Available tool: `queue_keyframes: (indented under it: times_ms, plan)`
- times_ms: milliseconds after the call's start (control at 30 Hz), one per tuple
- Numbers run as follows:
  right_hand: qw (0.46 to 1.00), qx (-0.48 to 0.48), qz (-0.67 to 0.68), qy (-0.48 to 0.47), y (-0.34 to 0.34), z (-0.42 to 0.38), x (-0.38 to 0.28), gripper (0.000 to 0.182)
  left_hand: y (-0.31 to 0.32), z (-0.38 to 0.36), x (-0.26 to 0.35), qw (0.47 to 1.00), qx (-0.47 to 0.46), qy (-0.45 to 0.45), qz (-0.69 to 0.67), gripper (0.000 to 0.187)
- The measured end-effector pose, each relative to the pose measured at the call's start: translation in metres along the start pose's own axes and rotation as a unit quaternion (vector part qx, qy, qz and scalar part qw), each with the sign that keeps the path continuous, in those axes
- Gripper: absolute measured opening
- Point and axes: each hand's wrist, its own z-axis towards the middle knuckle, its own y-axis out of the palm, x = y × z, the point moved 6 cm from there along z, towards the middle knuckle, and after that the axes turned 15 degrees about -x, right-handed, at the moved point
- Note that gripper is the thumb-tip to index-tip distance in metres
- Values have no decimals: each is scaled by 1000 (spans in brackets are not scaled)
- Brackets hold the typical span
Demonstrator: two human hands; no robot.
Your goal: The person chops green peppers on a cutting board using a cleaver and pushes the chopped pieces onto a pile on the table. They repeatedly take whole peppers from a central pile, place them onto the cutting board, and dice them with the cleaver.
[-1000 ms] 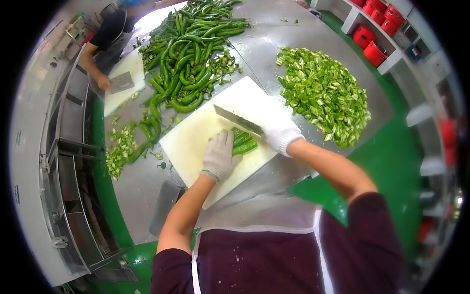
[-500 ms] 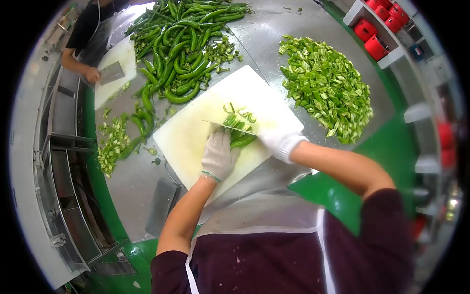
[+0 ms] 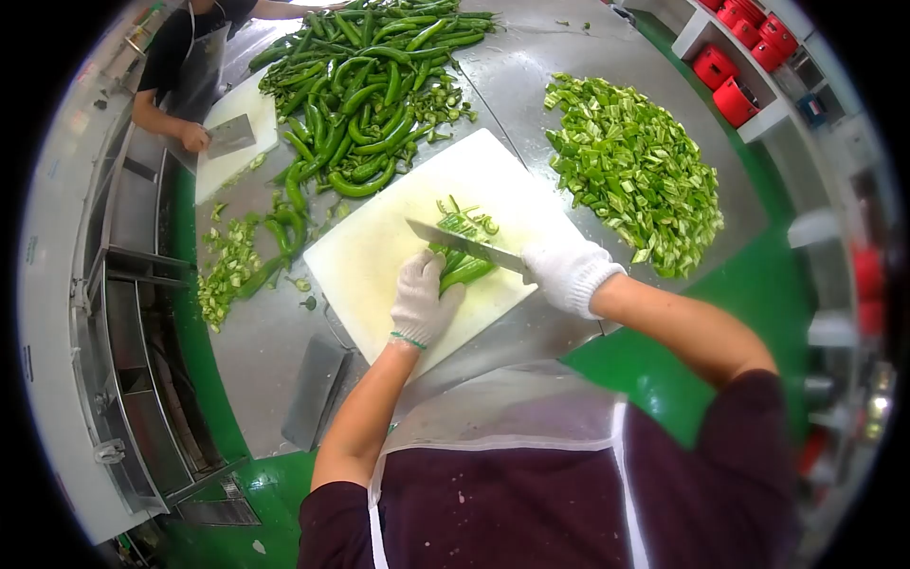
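My right hand [image 3: 572, 273], in a white knit glove, is closed around the handle of a kitchen knife [image 3: 474, 248]. Its blade slants over a small bunch of long green peppers [image 3: 466, 271], flat side showing. My left hand [image 3: 420, 302], gloved too, has its fingers curled against the left side of that bunch and pins it to the white cutting board [image 3: 365, 256]. Just beyond the blade lie cut pepper pieces [image 3: 462, 224] and thin strips.
Whole green peppers [image 3: 355, 104] are heaped at the back of the steel table [image 3: 512, 57]. Chopped pepper [image 3: 630, 175] is piled on the right, with a smaller heap [image 3: 227, 270] on the left. Across the table, a person holds a cleaver [image 3: 230, 136] on another board [image 3: 213, 175].
My right hand has shifted slightly right, and the knife's blade has turned to show more of its flat side. The other person's second arm now reaches toward the heaped peppers.
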Motion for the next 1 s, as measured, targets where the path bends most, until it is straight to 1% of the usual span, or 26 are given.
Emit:
queue_keyframes:
  times_ms: [33, 100, 133, 200, 233, 300, 367, 433, 500, 533, 633, 667, 733, 767, 833, 900, 1000]
  plan:
    - [1000, -9, -1, 6, 9, 7, 5, 19, 2, 0, -1, 1000, -13, 3, -4, 57]
    - [999, -28, -4, 15, 24, 22, 11, 19, 1, 2, -3, 1000, 1, 27, -2, 53]
    - [1000, -31, -5, 0, 23, 25, 9, 18, 0, 1, -3, 999, 8, 36, -1, 51]
    - [999, -35, -5, -28, 17, 31, 4, 18, -1, 1, -6, 1000, -1, 7, 3, 51]
    - [999, -27, 13, -27, 18, 44, 5, 17, 0, 3, -5, 1000, -4, -3, 5, 51]
    - [999, -7, 46, -20, 29, 75, 7, 17, 4, 1, -5, 1000, -10, 14, 9, 51]
    - [998, 19, 66, -2, 26, 91, -1, 18, 3, 6, -3, 999, -4, 29, 15, 52]
    - [996, 23, 82, -3, 34, 88, -2, 20, 0, 2, 4, 999, -5, 35, 15, 53]
    - [996, 23, 80, -22, 25, 82, -3, 21, 0, 1, 8, 999, -35, 39, 15, 53]
    - [995, 28, 97, -18, 20, 66, -7, 26, 0, 1, 9, 998, -46, 39, 13, 53]
    - [992, 91, 80, -22, 18, 44, 1, 23, -2, -7, 9, 1000, -1, 1, -4, 50]
    - [996, 77, 51, -21, 14, 28, 1, 21, -3, -11, 8, 1000, 5, -6, -12, 50]
    - [997, 52, 46, -37, 22, 12, 3, 23, -4, -13, 7, 999, 19, -15, -27, 48]
    - [997, 40, 43, -44, 25, 6, 3, 25, -2, -12, 5, 999, 4, -19, -32, 48]
    - [999, -3, 44, -15, 26, 0, 0, 20, 5, -14, -2, 998, -27, -27, -43, 48]
    - [999, -39, 35, -5, 23, -1, -7, 17, 7, -14, -2, 1000, -25, 0, -18, 44]
    - [999, -31, 24, -19, 30, 19, -3, 17, 5, -13, -2, 999, -28, 26, -13, 40]
